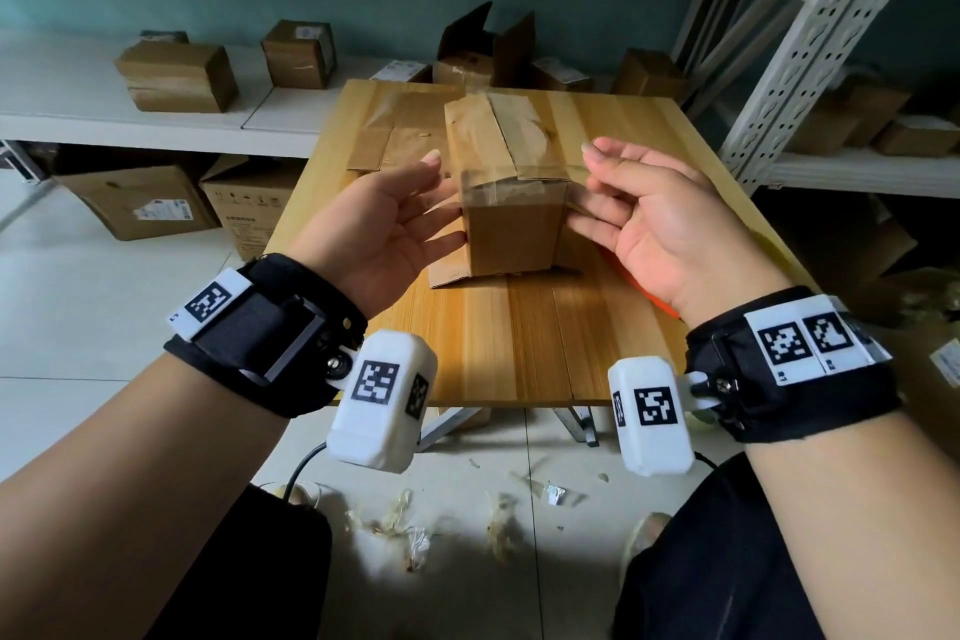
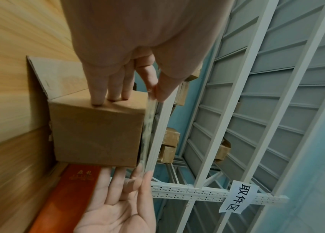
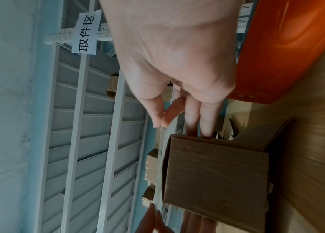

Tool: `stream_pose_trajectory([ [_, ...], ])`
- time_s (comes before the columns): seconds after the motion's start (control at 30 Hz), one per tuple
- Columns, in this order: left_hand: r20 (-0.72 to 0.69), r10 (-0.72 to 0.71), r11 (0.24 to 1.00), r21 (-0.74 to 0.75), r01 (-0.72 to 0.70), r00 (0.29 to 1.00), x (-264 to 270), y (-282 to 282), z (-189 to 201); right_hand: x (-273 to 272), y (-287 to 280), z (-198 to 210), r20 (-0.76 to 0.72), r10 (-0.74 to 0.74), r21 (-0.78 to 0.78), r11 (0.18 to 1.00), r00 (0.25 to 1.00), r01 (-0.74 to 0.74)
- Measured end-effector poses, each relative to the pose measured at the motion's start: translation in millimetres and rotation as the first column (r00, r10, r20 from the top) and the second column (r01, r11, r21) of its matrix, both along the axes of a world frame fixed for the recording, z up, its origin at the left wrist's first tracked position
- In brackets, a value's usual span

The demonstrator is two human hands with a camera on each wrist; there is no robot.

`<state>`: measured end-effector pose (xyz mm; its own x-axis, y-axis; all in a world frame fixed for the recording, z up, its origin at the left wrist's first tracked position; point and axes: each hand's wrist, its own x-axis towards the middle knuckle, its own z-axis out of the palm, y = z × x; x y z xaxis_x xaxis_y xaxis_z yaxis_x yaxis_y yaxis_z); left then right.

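A small brown cardboard box (image 1: 511, 239) (image 2: 97, 134) (image 3: 215, 173) stands on a wooden table (image 1: 519, 353), its top flaps taped down. A strip of clear tape (image 1: 511, 190) (image 2: 148, 126) (image 3: 159, 157) runs along its near top edge. My left hand (image 1: 441, 195) (image 2: 154, 91) rests three fingers on the box's left side while thumb and forefinger pinch the tape's left end. My right hand (image 1: 587, 187) (image 3: 161, 123) touches the right side with two fingers and pinches the other end of the tape.
A flat orange-red box (image 1: 660, 307) (image 2: 67, 197) (image 3: 287, 47) lies on the table under my right wrist. Flattened cardboard (image 1: 384, 130) lies at the table's back left. Shelves (image 1: 156, 120) with several cartons ring the table; a metal rack post (image 1: 810, 47) stands right. Litter covers the floor.
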<state>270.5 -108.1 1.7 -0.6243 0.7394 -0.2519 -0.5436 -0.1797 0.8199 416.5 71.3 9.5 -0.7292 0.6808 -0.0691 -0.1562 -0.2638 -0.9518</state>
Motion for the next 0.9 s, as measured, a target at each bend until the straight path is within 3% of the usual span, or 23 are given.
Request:
stream_pose_trajectory([
  [0.37, 0.040, 0.082, 0.995, -0.053, -0.080, 0.996, -0.9, 12.1, -15.8, -7.0, 5.7, -12.0, 0.032, -0.043, -0.011, 0.999, 0.999, 0.043],
  [0.57, 0.095, 0.154, 0.986, -0.074, -0.147, 0.983, -1.5, 20.9, -29.6, -16.0, 6.4, -20.3, 0.028, -0.129, -0.109, 0.985, 0.991, 0.131],
  [0.9, 0.113, 0.196, 0.971, -0.158, -0.177, 0.974, 4.3, 29.9, -35.7, -20.1, 8.5, -25.9, 0.134, -0.104, -0.197, 0.972, 0.986, 0.129],
])
